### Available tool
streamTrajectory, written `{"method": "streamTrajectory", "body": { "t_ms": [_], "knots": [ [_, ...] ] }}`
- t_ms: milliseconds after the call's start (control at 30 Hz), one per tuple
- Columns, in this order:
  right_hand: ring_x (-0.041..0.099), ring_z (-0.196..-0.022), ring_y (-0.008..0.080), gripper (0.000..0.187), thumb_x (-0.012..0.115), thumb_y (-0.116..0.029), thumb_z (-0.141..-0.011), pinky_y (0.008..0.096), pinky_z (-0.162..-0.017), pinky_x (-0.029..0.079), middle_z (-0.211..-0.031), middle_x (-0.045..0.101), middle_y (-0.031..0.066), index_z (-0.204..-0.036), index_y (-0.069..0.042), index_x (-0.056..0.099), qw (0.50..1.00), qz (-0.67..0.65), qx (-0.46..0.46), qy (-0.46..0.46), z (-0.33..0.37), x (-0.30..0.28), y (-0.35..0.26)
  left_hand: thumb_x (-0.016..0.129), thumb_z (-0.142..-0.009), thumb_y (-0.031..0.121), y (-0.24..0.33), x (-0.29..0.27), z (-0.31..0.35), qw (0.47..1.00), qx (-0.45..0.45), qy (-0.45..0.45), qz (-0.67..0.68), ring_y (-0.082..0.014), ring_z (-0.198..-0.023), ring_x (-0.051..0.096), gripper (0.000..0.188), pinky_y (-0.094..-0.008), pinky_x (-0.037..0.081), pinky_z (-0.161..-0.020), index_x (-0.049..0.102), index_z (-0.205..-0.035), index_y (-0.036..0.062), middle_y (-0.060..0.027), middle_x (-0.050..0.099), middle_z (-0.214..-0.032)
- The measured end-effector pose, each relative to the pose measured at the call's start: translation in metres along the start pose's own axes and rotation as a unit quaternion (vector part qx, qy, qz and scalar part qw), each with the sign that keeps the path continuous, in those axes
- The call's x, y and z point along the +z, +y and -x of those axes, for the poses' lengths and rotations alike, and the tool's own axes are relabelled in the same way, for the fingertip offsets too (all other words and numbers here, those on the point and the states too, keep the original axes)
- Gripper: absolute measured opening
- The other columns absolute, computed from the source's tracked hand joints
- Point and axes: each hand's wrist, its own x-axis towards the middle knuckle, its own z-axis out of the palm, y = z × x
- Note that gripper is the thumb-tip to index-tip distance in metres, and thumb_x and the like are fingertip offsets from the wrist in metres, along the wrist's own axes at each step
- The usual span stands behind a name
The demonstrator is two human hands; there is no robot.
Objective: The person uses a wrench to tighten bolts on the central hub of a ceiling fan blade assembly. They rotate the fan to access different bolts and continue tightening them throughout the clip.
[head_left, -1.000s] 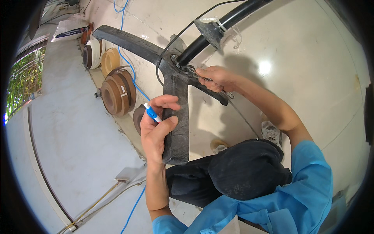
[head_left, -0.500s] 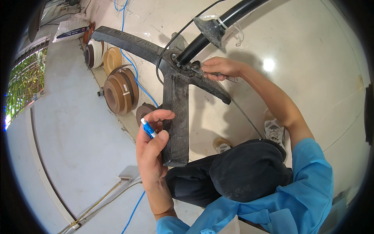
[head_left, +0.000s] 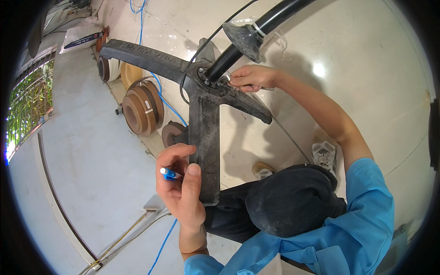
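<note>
While a person in a blue shirt (head_left: pixel 321 238) crouches on the pale floor (head_left: pixel 357 82), I can see both bare hands at work around a big dark metal base (head_left: pixel 204 137). The base is right in front of the person, with long legs that spread out like a star. In its middle is a round hollow, a bit like a shallow dish, and the end of a black pole (head_left: pixel 224 62) goes into it. Shiny bolts (head_left: pixel 200 70) sit in there too, close around the pole.

The right hand (head_left: pixel 252 79) is closed around a small metal tool (head_left: pixel 226 78), just beside that hollow. I can't tell whether the tool touches a bolt. The left hand (head_left: pixel 183 188) is curled, holding a blue and white pen (head_left: pixel 169 173) behind its thumb. It is right at the side of the nearest leg, but I can't tell how hard it touches.

A dark cover (head_left: pixel 244 41), shaped like a cup, sits around the pole, partway along. A thin black cable (head_left: pixel 221 33) bends past the base.

To the left, brown rolls of strip (head_left: pixel 137 110) stand near a blue cord (head_left: pixel 172 107). Farther back lies a white bag (head_left: pixel 85 33); what it holds is hidden from me.
</note>
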Motion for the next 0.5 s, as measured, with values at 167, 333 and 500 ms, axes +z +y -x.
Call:
{"method": "streamTrajectory", "body": {
  "t_ms": [167,333,500],
  "knots": [
    [0.031,-0.053,0.0023,0.033,0.057,-0.039,-0.107,0.0229,-0.045,0.022,-0.064,0.040,-0.0078,-0.097,-0.007,0.060,1.000,0.001,-0.017,0.000,0.001,0.002,0.003,0.066,-0.089,0.007,-0.001,0.000,0.002,1.000,0.009,0.007,-0.009,-0.0057,-0.076,0.041,0.025,-0.0209,0.033,-0.069,0.063,-0.112,-0.0009,-0.0056,0.063,-0.110],
    [0.033,-0.054,0.0016,0.033,0.056,-0.039,-0.107,0.0222,-0.045,0.022,-0.064,0.039,-0.0083,-0.098,-0.008,0.059,0.998,-0.052,0.007,0.044,0.005,0.016,0.003,0.065,-0.089,0.002,0.000,0.002,0.003,1.000,0.012,0.020,0.011,-0.0054,-0.076,0.042,0.023,-0.0204,0.033,-0.069,0.062,-0.112,-0.0006,-0.0066,0.063,-0.109],
    [0.032,-0.050,0.0022,0.037,0.054,-0.043,-0.108,0.0223,-0.042,0.022,-0.063,0.040,-0.0072,-0.099,-0.007,0.058,0.986,-0.134,0.034,0.093,0.018,0.042,0.001,0.065,-0.090,0.000,0.001,0.002,0.003,1.000,0.016,0.022,0.013,-0.0049,-0.075,0.042,0.022,-0.0200,0.033,-0.068,0.062,-0.111,-0.0009,-0.0065,0.063,-0.109]
  ]
}}
